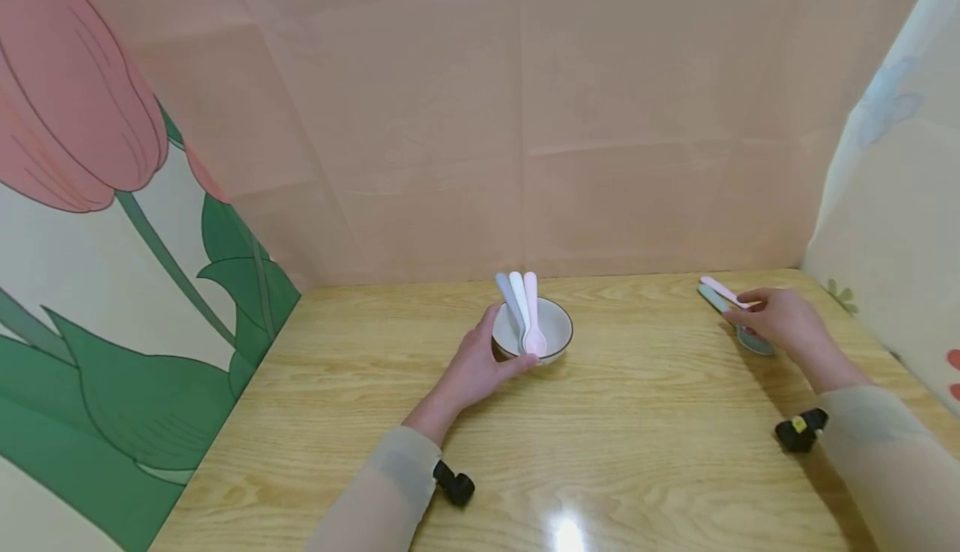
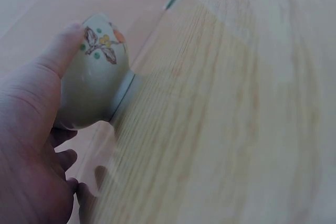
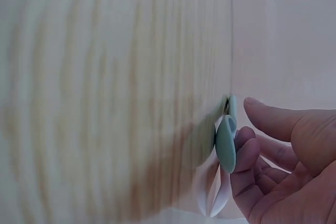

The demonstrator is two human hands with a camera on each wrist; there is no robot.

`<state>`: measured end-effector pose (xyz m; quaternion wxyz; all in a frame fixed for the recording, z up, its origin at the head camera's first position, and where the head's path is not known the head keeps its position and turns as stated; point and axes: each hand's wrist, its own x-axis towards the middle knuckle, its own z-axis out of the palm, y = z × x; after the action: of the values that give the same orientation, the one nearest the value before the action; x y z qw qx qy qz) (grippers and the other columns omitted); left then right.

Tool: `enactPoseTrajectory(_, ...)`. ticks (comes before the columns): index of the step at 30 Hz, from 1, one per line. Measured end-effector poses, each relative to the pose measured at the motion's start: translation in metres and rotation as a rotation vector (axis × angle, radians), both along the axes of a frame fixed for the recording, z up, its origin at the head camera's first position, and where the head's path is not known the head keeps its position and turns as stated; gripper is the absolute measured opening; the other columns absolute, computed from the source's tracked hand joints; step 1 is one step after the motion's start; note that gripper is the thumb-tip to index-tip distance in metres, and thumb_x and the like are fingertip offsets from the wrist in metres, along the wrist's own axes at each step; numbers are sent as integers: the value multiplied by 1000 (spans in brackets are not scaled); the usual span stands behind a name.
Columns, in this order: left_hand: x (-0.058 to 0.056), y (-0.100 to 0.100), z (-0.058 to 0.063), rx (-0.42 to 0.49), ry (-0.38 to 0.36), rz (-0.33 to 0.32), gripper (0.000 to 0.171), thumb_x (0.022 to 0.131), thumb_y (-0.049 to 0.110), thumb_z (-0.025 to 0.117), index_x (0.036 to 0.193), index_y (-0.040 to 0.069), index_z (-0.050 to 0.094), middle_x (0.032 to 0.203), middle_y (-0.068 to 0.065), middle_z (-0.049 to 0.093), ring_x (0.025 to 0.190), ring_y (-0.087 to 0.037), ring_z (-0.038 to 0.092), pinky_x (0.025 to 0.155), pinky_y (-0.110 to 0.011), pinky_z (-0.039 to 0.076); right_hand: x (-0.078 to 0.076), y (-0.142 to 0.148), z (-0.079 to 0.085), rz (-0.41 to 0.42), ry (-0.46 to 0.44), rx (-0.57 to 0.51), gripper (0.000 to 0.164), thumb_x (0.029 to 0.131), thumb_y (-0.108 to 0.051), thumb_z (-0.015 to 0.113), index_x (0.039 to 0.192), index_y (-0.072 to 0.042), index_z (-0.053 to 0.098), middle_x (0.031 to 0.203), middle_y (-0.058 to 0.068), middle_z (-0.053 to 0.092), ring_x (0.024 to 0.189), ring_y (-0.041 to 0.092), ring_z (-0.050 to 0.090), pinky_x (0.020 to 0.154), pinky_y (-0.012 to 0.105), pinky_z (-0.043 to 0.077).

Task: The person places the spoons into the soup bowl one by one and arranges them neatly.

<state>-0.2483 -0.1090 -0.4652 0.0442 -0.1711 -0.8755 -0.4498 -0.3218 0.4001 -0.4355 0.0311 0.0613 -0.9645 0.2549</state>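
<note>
A small bowl (image 1: 557, 328) with a dark rim stands on the table. Its outside, in the left wrist view, carries a leaf and flower pattern (image 2: 102, 43). My left hand (image 1: 480, 364) grips the bowl, thumb at the near rim and fingers around the left side. Leaning in the bowl are a blue-grey spoon (image 1: 507, 292), a white spoon (image 1: 517, 289) and a pink spoon (image 1: 532, 310). At the right, my right hand (image 1: 783, 318) is over a green spoon (image 1: 712, 298), fingers beside it and thumb apart. Another pink spoon (image 1: 717, 287) lies alongside, partly hidden.
The wood-grain table (image 1: 630, 435) ends at a pinkish cloth backdrop (image 1: 420, 118). A tulip-printed panel (image 1: 142, 402) borders the left side, and a pale printed panel (image 1: 900, 243) borders the right. Both forearms reach in from the front edge.
</note>
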Motion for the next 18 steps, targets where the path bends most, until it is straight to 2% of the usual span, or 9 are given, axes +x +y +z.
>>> enactPoseTrajectory(3, 1, 0, 0, -5, -13, 10, 101, 94, 58, 86, 171, 23, 32, 152, -4, 60, 139, -22, 57, 117, -53, 45, -3, 1, -2, -2, -13, -7, 70, 105, -38, 77, 141, 19, 58, 121, 38, 71, 81, 28, 73, 73, 44, 55)
enactPoseTrajectory(5, 1, 0, 0, -8, -22, 17, 102, 93, 59, 86, 172, 23, 31, 152, -4, 59, 139, -22, 56, 117, -52, 44, -5, 2, -3, -3, -18, -4, 70, 104, -38, 78, 139, 18, 59, 120, 39, 71, 84, 32, 72, 73, 44, 55)
enactPoseTrajectory(11, 0, 0, 0, -6, -27, 24, 104, 93, 58, 87, 172, 25, 30, 153, -3, 58, 140, -22, 55, 118, -51, 43, -8, 1, -4, -10, -8, 17, 63, 102, -34, 80, 134, 18, 63, 119, 39, 70, 100, 54, 68, 81, 60, 54)
enactPoseTrajectory(18, 0, 1, -1, -4, -30, 20, 103, 93, 56, 88, 172, 24, 31, 153, -3, 58, 139, -21, 55, 118, -50, 44, -7, -1, -4, 1, -2, 17, 61, 101, -31, 81, 132, 18, 64, 119, 40, 70, 105, 59, 66, 87, 66, 52)
